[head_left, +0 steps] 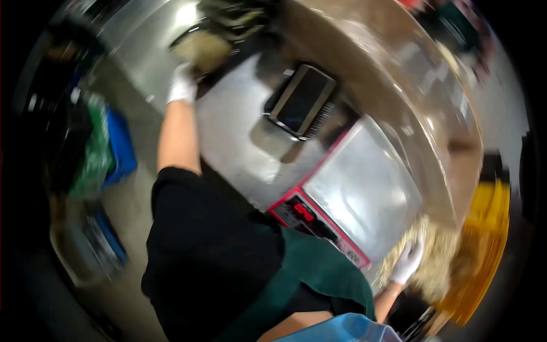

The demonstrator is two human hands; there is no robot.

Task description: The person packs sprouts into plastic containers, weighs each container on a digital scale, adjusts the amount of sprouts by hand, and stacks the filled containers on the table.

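My left hand, in a white glove, reaches to the upper left and is closed on the edge of a dark tray filled with pale, blurred food. My right hand, also gloved in white, lies at the lower right against a heap of pale shredded material. Its fingers are apart. Between the hands sits a scale with a bare metal plate and a red-lit display. An empty black tray stands on the metal table beyond the scale.
A large clear plastic-lined container curves along the upper right. A yellow crate stands at the right. Blue and green items are at the left, above a grey box. More dark trays lie at the top.
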